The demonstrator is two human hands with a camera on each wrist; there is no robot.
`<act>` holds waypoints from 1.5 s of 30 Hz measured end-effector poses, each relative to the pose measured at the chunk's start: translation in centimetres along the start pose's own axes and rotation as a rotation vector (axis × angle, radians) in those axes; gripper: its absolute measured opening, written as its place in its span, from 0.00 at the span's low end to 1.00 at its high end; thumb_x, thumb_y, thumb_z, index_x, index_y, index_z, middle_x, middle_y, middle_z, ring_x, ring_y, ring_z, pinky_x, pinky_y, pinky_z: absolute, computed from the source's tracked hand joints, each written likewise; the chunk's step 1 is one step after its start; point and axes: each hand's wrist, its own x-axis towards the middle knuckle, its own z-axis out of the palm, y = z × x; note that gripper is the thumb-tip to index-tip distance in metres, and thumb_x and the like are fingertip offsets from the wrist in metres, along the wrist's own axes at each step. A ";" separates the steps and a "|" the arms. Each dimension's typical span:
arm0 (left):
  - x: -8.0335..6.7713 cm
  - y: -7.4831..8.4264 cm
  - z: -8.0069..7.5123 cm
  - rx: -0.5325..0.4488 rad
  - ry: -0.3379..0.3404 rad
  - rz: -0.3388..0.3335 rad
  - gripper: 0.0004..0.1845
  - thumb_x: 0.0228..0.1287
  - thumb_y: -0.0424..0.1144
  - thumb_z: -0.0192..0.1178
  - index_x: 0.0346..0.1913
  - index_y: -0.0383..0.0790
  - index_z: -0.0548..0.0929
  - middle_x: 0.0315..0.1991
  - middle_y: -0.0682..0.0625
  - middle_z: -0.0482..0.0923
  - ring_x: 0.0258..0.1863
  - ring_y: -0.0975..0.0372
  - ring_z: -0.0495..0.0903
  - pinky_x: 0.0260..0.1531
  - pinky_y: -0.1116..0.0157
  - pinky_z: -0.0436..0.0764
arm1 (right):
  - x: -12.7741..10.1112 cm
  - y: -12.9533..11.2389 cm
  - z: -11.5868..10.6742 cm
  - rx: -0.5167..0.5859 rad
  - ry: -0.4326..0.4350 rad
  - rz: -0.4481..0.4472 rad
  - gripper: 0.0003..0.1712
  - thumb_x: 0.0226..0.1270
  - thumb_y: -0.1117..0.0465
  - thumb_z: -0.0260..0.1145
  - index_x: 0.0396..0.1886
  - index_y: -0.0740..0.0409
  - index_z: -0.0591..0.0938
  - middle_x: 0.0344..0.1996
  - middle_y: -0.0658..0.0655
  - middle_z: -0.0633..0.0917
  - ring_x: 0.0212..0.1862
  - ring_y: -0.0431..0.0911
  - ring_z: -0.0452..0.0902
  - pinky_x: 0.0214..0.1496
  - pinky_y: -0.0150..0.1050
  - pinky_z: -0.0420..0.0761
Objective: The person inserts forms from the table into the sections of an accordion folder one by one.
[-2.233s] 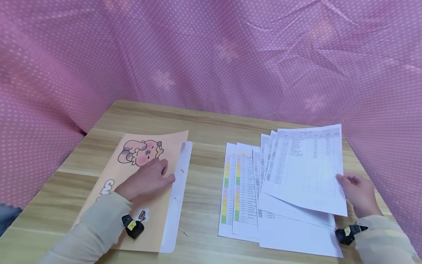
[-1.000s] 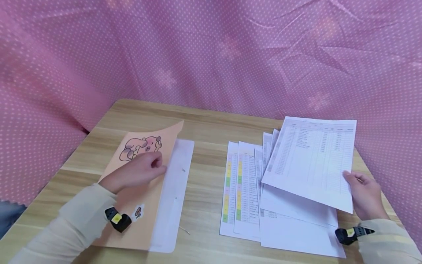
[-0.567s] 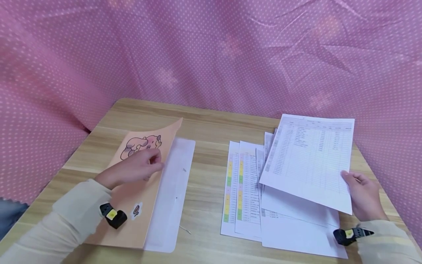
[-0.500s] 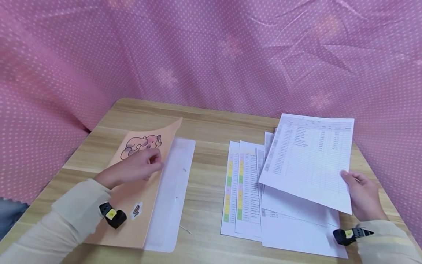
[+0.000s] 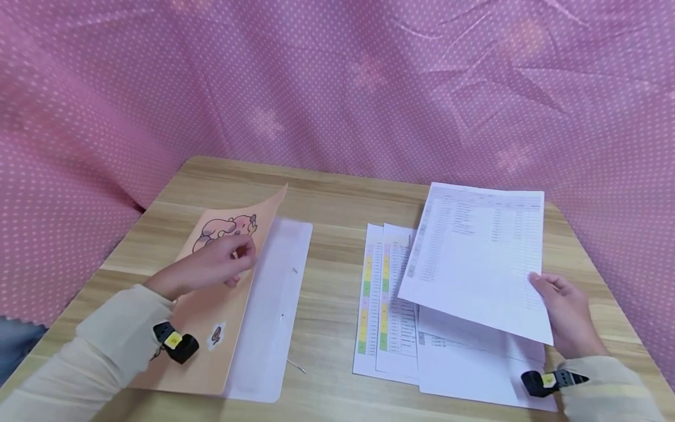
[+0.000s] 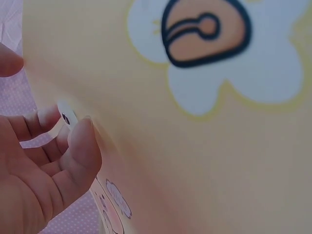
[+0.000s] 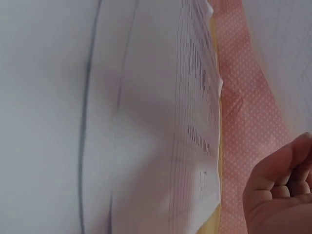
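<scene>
Near the right edge of the table (image 5: 337, 202), the right hand (image 5: 566, 313) pinches a printed sheet (image 5: 474, 264) by its side, raised over loose pages (image 5: 474, 372). Toward the left edge, the left hand (image 5: 208, 266) pinches the peach folder cover (image 5: 203, 316), lifted higher than two seconds ago; the sheet has just shifted leftward.

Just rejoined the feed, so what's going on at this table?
A person's left hand pinches the peach folder cover, holding it up so that a pale panel shows beside it. The right hand holds a printed sheet by its right edge, raised over overlapping papers on the wooden table.
</scene>
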 end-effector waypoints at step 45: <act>0.6 -0.3 -0.2 0.007 0.019 0.000 0.08 0.67 0.39 0.50 0.38 0.36 0.71 0.32 0.46 0.68 0.22 0.61 0.71 0.23 0.66 0.77 | -4.9 -0.4 10.3 -0.081 -0.326 0.013 0.13 0.69 0.48 0.57 0.40 0.52 0.72 0.34 0.49 0.86 0.35 0.46 0.85 0.34 0.47 0.84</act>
